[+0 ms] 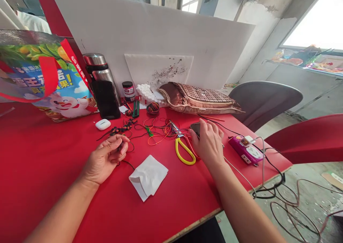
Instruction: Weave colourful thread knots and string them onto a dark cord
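My left hand (107,159) hovers above the red table with its fingers curled in a pinch. A thin black cord (129,164) shows between them and trails toward a folded white tissue (149,177). Over at the right, my right hand (209,141) is wrapped around a dark phone (195,128), mostly hidden by the palm. Yellow-handled scissors (184,152) lie just left of that hand, their blades among tangled orange and black cords (160,130). Beyond my left hand is a knotted black-and-orange braid (120,128).
A purple power strip (246,150) with a plugged-in charger and cable sits near the right edge. Farther back stand a shopping bag (64,85), a steel flask (100,68), an upright black phone (107,100), a jar (129,91) and a beaded cushion (203,98). A white earbud case (103,124) lies left.
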The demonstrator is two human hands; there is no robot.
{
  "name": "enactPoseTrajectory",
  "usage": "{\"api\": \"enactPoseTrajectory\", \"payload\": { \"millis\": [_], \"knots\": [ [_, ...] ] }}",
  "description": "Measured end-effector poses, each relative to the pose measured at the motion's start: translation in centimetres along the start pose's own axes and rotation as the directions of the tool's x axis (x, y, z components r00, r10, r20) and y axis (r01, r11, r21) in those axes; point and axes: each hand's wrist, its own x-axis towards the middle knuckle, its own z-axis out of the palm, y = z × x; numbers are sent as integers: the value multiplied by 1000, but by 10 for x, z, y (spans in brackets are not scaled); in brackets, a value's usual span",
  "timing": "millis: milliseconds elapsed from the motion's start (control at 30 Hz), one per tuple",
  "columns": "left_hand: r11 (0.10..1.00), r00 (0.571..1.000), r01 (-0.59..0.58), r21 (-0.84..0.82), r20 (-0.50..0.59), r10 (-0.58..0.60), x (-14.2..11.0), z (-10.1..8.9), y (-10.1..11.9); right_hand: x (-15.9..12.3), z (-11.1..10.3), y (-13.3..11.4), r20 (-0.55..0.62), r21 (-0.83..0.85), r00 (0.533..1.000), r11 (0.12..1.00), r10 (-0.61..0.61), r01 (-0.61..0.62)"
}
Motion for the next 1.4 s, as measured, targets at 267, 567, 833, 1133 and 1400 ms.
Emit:
{"api": "enactPoseTrajectory", "payload": {
  "millis": [267,567,833,1133,1400],
  "knots": [
    [996,999,-48,77,-17,50,-1,0,0,-9,-1,-29,-182,310,946,898,-268,314],
    [899,962,-257,354,177,206,-3,-8,-11,-29,-18,-152,103,752,667,496,-738,433],
    [883,984,-127,452,166,56,-9,-2,-9,-26,18,-142,127,871,700,417,-703,261],
    [975,991,-91,204,-73,108,-3,5,-8,-15,20,-137,266,900,805,435,-531,-11],
    [989,970,-136,56,-198,144,3,-1,-1,-2,36,-133,302,948,919,-20,-254,-318]
  ]
}}
